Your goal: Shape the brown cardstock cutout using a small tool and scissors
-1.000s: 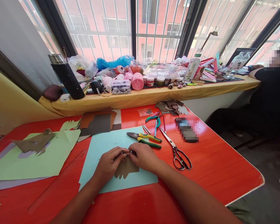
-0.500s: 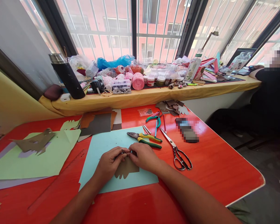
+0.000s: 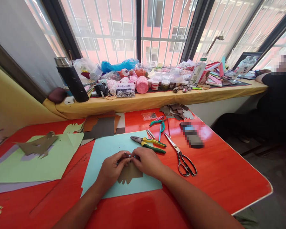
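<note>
A grey-brown cut-out piece [image 3: 131,172] with a scalloped lower edge shows below my fingers, over a light blue sheet [image 3: 102,187]. My left hand [image 3: 113,167] pinches at its upper left edge. A thin dark tip sticks out above these fingers; what it belongs to is hidden. From the right, my right hand [image 3: 146,161] is closed on the same upper edge, its fingertips meeting the left ones. Just beyond my hands lie pliers [image 3: 147,143] with yellow-green handles. Large scissors [image 3: 181,156] rest to the right of the blue sheet.
Teal-handled pliers [image 3: 158,123], short metal rods [image 3: 150,133] and a phone [image 3: 192,135] lie farther back. Scraps [image 3: 176,111] are heaped behind them. Green paper [image 3: 69,152] bears another cut piece [image 3: 38,144] at left. A cluttered sill holds a black flask [image 3: 73,82]. Someone in black [image 3: 278,95] sits right.
The view has shifted slightly. Both hands stay at the cut-out piece's upper edge, with only small finger movement; the tools lie as before.
</note>
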Demonstrator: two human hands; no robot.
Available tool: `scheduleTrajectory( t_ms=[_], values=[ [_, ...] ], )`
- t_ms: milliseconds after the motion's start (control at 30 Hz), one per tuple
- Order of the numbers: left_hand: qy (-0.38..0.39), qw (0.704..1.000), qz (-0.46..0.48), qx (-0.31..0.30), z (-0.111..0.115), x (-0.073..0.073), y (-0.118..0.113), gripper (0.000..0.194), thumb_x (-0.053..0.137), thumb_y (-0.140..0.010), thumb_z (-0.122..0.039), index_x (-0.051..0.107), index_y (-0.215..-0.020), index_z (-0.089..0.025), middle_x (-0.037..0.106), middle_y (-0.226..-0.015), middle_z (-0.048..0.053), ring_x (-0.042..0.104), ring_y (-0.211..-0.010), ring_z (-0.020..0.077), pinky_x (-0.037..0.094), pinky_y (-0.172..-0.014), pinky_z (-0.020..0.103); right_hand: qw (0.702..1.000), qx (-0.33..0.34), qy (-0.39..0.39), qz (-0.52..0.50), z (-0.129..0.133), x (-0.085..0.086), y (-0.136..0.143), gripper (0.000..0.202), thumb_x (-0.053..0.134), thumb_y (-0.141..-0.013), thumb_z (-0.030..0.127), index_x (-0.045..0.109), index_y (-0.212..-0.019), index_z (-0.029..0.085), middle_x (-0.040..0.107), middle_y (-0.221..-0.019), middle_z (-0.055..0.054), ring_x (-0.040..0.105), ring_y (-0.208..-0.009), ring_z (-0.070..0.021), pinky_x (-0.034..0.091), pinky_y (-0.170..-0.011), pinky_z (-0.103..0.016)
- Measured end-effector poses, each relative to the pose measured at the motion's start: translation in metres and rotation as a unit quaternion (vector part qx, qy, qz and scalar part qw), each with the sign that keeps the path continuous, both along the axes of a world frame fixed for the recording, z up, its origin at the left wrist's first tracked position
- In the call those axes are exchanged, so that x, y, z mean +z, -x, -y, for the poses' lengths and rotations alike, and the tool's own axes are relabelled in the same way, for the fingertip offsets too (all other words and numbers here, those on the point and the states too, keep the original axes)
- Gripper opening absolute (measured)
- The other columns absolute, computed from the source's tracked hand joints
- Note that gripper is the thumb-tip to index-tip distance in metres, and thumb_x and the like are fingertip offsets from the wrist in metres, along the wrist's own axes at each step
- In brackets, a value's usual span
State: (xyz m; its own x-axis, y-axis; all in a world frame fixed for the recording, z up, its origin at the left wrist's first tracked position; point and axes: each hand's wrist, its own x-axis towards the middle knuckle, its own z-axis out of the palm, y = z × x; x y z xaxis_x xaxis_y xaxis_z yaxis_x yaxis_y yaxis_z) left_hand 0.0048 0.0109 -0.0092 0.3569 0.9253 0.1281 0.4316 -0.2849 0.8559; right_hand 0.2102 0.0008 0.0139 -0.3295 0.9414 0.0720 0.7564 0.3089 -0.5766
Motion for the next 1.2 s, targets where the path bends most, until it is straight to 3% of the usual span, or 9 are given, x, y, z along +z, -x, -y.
scheduleTrajectory(
  t_ms=[533,1200],
  values=[
    [0.006,1.000,0.008,-0.009,-0.0003,0.0010,0.0001,0.022,0.055,-0.098,-0.033,0.073,-0.110,-0.026,0.072,-0.084,-0.002,0.067,-0.073,0.0158,0.053,-0.073,0.025,1.000,0.006,-0.016,-0.003,-0.0010,-0.0055,-0.0004,0.012,0.063,-0.097,0.024,0.074,-0.100,0.022,0.073,-0.092,-0.002,0.065,-0.088,-0.0178,0.037,-0.072,-0.026],
    [-0.005,1.000,-0.006,-0.008,-0.0002,0.0059,-0.0016,0.022,0.055,-0.096,-0.031,0.073,-0.108,-0.026,0.073,-0.081,-0.003,0.068,-0.071,0.0153,0.053,-0.072,0.024,1.000,-0.001,-0.007,-0.011,-0.0003,-0.0001,0.0002,0.010,0.065,-0.095,0.023,0.075,-0.096,0.021,0.073,-0.089,-0.002,0.063,-0.082,-0.0169,0.033,-0.067,-0.026]
  ],
)
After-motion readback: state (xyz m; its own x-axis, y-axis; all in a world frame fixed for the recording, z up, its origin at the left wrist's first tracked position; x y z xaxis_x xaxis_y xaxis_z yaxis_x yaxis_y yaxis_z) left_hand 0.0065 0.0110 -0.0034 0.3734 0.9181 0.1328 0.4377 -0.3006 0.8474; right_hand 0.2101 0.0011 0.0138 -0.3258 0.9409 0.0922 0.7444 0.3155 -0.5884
